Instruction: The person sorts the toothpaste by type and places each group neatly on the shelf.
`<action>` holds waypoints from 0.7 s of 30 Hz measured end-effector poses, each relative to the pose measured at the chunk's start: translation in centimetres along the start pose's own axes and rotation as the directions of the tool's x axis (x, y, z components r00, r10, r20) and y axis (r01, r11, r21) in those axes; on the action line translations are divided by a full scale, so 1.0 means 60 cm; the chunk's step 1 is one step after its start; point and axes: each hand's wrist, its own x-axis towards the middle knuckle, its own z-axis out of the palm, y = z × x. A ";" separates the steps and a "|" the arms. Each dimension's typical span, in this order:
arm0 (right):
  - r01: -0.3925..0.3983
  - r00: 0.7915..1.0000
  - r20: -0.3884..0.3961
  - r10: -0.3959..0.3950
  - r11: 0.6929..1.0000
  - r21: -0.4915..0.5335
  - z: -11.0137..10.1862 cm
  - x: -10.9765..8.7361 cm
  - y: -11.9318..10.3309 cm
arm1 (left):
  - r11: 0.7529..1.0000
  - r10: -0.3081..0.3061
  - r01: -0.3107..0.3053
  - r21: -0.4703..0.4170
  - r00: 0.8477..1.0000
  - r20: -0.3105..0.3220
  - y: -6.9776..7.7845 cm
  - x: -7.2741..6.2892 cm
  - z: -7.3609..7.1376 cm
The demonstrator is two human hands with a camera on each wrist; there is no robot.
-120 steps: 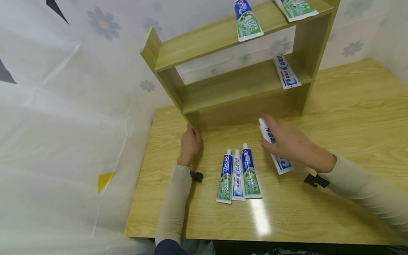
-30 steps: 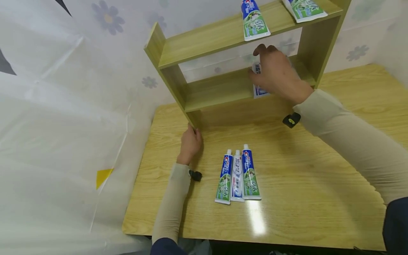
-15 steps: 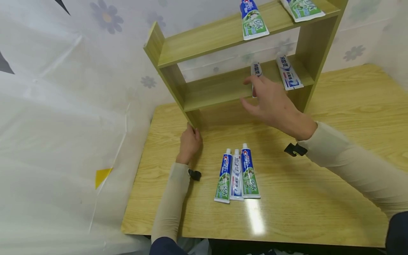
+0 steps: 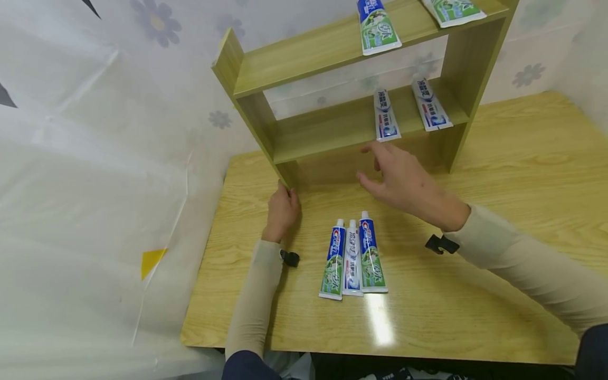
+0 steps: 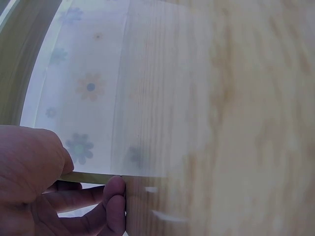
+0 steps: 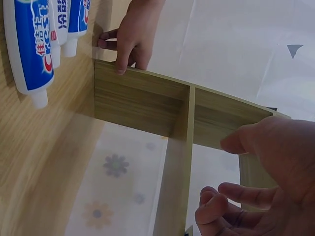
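Note:
At the bottom of its left side panel, the wooden shelf (image 4: pixel 318 134) is gripped by my left hand (image 4: pixel 281 212), thumb on one face and fingers on the other. My right hand (image 4: pixel 406 179) is in front of the middle board, fingers loosely bent and holding nothing. Just above it a white toothpaste tube (image 4: pixel 387 117) lies on that board, left of another white tube (image 4: pixel 429 105). Three tubes lie side by side on the table: a blue-green one (image 4: pixel 334 261), a white one (image 4: pixel 352 261) and a second blue-green one (image 4: pixel 372 256).
On the top board lie two more blue-green tubes, one near the middle (image 4: pixel 377 29) and one at the right (image 4: pixel 453 10). The wooden table (image 4: pixel 475 311) extends to both sides of the shelf. A flower-patterned wall covering (image 4: pixel 157 105) hangs behind and to the left.
My right hand carried a white toothpaste tube up from the table, laid it on the middle board, let go and drew back downward. My left hand keeps its grip on the shelf.

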 end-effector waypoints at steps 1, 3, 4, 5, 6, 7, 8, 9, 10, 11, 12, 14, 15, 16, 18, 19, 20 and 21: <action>-0.003 1.000 0.007 0.003 1.000 0.007 0.002 -0.002 0.001 | 1.000 0.004 -0.004 0.004 1.000 -0.010 0.004 -0.001 -0.002; -0.016 1.000 0.027 0.015 1.000 0.023 0.007 -0.007 0.001 | 1.000 0.006 -0.006 0.013 1.000 -0.007 0.005 0.000 -0.003; -0.023 0.999 0.038 0.022 0.999 0.028 0.009 -0.009 0.002 | 1.000 0.002 -0.002 0.018 1.000 -0.003 -0.011 0.005 0.009; -0.031 0.998 0.051 0.029 0.999 0.035 0.012 -0.011 0.002 | 1.000 0.002 -0.002 0.026 1.000 0.001 -0.013 0.005 0.010; -0.040 0.997 0.066 0.038 0.998 0.040 0.015 -0.013 0.003 | 1.000 0.002 -0.002 0.031 1.000 0.006 -0.016 0.006 0.011; -0.052 0.995 0.082 0.049 0.998 0.042 0.018 -0.016 0.003 | 1.000 -0.001 0.001 0.031 1.000 0.008 -0.018 0.006 0.012; -0.062 0.993 0.102 0.057 0.997 0.046 0.022 -0.018 0.003 | 1.000 -0.003 0.003 0.030 1.000 0.012 -0.021 0.007 0.012; -0.074 0.990 0.127 0.067 0.996 0.049 0.026 -0.019 0.004 | 1.000 -0.003 0.003 0.030 1.000 0.014 -0.023 0.007 0.012; -0.087 0.985 0.152 0.079 0.995 0.044 0.030 -0.021 0.004 | 1.000 -0.004 0.004 0.027 1.000 0.015 -0.024 0.007 0.013; -0.097 0.980 0.176 0.088 0.995 0.038 0.035 -0.022 0.005 | 1.000 -0.004 0.003 0.025 1.000 0.015 -0.026 0.008 0.013; -0.108 0.975 0.199 0.099 0.993 0.035 0.039 -0.023 0.005 | 1.000 -0.003 0.002 0.023 1.000 0.013 -0.025 0.008 0.013; -0.125 0.964 0.240 0.114 0.992 0.031 0.048 -0.027 0.007 | 1.000 -0.001 0.001 0.030 1.000 0.009 -0.021 0.007 0.011; -0.130 0.960 0.255 0.120 0.991 0.024 0.053 -0.029 0.008 | 0.999 -0.004 0.003 0.032 1.000 0.009 -0.019 0.007 0.010; -0.134 0.956 0.266 0.124 0.991 0.019 0.057 -0.032 0.009 | 1.000 -0.004 0.004 0.028 1.000 0.007 -0.015 0.006 0.008; -0.137 0.951 0.281 0.126 0.990 0.020 0.066 -0.037 0.012 | 1.000 -0.014 0.014 0.008 1.000 0.007 -0.005 0.003 0.003; -0.136 0.950 0.286 0.127 0.991 0.014 0.071 -0.039 0.013 | 1.000 -0.021 0.021 -0.009 1.000 0.008 0.002 0.002 -0.001; -0.136 0.947 0.295 0.127 0.991 0.008 0.075 -0.041 0.014 | 1.000 -0.021 0.021 -0.018 1.000 0.007 0.019 -0.003 -0.014; -0.141 0.943 0.307 0.132 0.990 0.005 0.080 -0.044 0.015 | 0.999 -0.021 0.021 -0.036 1.000 0.009 0.027 -0.005 -0.020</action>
